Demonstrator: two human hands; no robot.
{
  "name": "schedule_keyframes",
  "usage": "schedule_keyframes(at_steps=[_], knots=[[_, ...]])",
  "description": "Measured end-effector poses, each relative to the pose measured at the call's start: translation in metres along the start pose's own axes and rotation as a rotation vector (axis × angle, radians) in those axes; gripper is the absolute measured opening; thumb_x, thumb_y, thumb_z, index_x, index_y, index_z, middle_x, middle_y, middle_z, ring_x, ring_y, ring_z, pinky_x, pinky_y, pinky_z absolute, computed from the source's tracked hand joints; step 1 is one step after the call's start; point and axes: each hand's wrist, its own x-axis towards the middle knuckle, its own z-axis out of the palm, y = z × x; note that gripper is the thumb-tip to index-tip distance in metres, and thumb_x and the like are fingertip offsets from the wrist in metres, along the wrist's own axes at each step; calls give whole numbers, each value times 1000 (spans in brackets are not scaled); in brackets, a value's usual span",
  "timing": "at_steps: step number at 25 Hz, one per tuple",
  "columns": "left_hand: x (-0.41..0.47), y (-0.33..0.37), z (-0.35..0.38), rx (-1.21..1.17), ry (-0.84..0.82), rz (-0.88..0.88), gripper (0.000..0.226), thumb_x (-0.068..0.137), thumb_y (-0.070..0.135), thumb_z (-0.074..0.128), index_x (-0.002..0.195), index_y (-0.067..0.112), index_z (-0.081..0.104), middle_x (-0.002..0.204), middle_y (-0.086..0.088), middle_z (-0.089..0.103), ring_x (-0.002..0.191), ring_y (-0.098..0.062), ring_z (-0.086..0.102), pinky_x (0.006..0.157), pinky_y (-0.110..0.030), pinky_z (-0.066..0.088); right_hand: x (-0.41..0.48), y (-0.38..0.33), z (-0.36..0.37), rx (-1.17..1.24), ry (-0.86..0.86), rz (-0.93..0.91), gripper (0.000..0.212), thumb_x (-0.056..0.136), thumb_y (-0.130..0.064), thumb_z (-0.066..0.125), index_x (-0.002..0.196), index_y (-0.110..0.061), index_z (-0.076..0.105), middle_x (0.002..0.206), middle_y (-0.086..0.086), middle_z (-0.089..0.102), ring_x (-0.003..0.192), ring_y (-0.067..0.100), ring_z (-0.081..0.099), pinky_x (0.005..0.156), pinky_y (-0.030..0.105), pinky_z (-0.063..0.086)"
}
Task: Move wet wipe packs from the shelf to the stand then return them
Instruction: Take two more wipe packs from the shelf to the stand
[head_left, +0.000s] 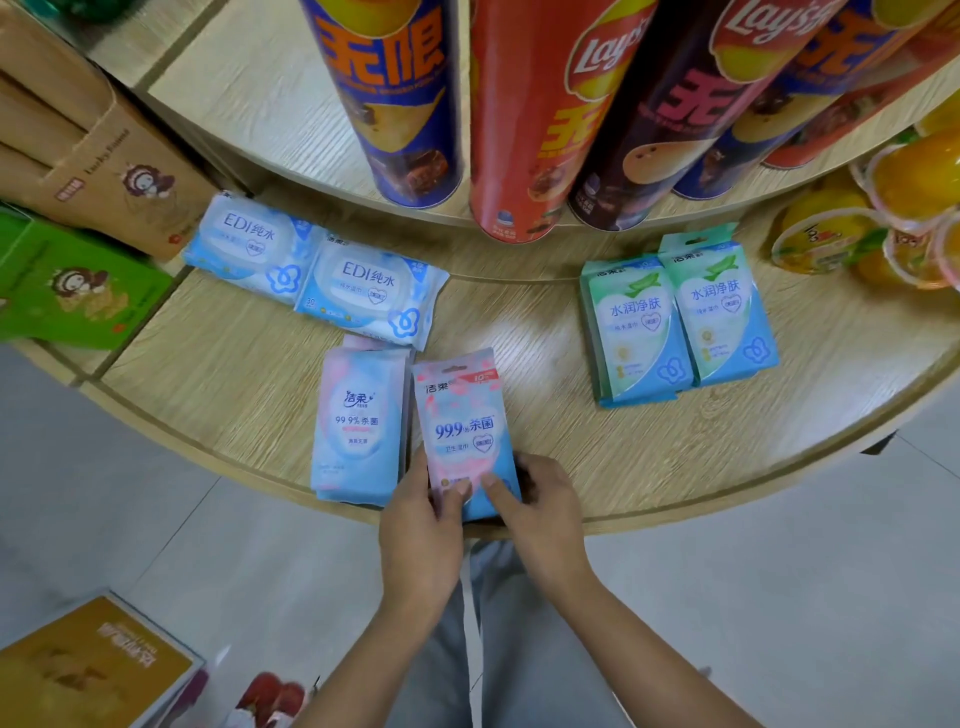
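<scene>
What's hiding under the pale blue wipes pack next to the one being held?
Another pack lies under the pale blue pack: only its pink top edge peeks out. Its front is covered, so its label cannot be read.

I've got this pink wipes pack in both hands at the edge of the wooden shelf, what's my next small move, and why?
Probably slide the pink pack forward and lay it flat beside the pale blue pack. Your left hand and right hand pinch its near end, which seems to reach past the shelf rim, so it likely isn't fully supported yet.
</scene>
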Motion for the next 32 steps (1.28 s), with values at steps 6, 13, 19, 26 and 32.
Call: schedule_keyframes(at_steps=[6,13,19,26,32], knots=[[3,-3,-3,42,33,15,51,91,9,54,139,19,40,116,3,62,101,-13,60,79,-23,45,-1,-7,10,26,-2,6,55,68,-52,64,107,-14,65,101,2,63,94,19,62,83,35,54],[0,1,-5,67,35,59,52,94,7,48,143,18,34,127,-3,58,111,-18,57,85,-22,44,2,-6,14,-36,-7,-8,35,81,-36,69,107,-13,64,100,1,62,94,16,58,81,23,47],[-16,28,-19,202,96,344,35,90,12,50,124,11,55,130,-5,54,121,-18,48,100,-23,37,-2,-19,-23,21,12,-19,22,85,-20,63,105,-10,63,96,2,67,80,12,61,77,25,51],[-29,61,-28,184,-149,292,20,90,11,57,107,18,65,83,9,65,74,-1,60,71,-16,48,-23,-27,-91,-98,14,-141,13,90,-15,56,97,-9,66,81,2,65,77,17,60,71,25,46],[-46,90,-20,338,-367,368,15,91,18,55,101,27,63,76,6,62,74,-12,58,71,-24,45,-65,-15,-137,-142,46,-77,13,91,-14,53,92,-11,65,84,4,67,81,22,63,74,34,49]])
